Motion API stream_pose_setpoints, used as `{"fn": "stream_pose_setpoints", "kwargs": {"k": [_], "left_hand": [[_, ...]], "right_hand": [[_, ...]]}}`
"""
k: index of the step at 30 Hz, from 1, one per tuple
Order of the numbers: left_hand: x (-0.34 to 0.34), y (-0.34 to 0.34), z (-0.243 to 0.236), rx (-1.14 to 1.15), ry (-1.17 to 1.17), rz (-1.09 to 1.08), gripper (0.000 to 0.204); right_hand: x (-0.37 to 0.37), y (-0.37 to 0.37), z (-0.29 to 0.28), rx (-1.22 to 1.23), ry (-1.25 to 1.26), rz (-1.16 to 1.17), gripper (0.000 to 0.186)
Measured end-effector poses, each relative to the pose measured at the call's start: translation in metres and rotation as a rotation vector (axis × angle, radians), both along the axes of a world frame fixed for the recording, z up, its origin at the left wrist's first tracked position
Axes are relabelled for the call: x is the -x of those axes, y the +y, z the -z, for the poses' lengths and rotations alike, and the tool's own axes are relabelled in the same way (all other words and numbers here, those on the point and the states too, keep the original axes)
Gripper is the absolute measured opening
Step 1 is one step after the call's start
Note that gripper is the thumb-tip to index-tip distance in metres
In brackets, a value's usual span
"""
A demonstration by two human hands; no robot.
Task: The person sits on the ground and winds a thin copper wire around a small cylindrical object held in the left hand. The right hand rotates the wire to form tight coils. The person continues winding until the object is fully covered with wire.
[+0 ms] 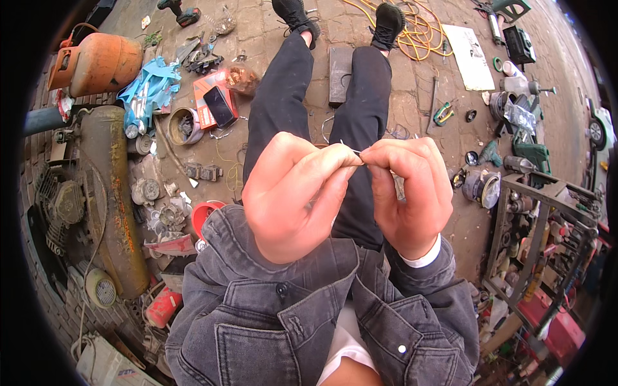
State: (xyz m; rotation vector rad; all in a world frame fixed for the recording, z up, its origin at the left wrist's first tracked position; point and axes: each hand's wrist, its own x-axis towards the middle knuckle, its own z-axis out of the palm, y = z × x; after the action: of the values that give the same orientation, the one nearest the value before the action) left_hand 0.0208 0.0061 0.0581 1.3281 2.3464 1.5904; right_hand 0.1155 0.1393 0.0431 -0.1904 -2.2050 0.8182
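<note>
Above my lap, my left hand [293, 193] and my right hand [412, 193] meet with their fingertips almost touching. Both are closed in a pinch on a thin, pale wire [351, 149]; only a short bit of it shows between the fingers, and the rest is hidden. Past my hands, between my legs, a dark rectangular block [339, 76] lies on the paving. To the right of my leg is a pair of pliers [443, 114] with green and yellow handles. On the left, a dark phone [220, 107] rests on a red box [205, 96].
An orange gas cylinder [106, 64] and a long, rusty cylinder [111, 199] lie at left, with a round container [185, 127] nearer me. A yellow hose [421, 35] coils beyond my right foot, beside a white sheet [468, 58]. A metal rack [537, 219] stands at right.
</note>
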Motion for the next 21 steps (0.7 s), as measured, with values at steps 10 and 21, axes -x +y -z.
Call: {"fn": "stream_pose_setpoints", "kwargs": {"k": [10,21], "left_hand": [[0.0,0.003,0.009,-0.102,-0.296,0.052,0.02],[-0.001,-0.003,0.004,-0.146,-0.604,0.128,0.013]], "right_hand": [[-0.001,-0.015,0.009,0.01,0.013,0.096,0.016],[-0.021,0.004,0.0,0.465,-0.02,0.133,0.018]]}}
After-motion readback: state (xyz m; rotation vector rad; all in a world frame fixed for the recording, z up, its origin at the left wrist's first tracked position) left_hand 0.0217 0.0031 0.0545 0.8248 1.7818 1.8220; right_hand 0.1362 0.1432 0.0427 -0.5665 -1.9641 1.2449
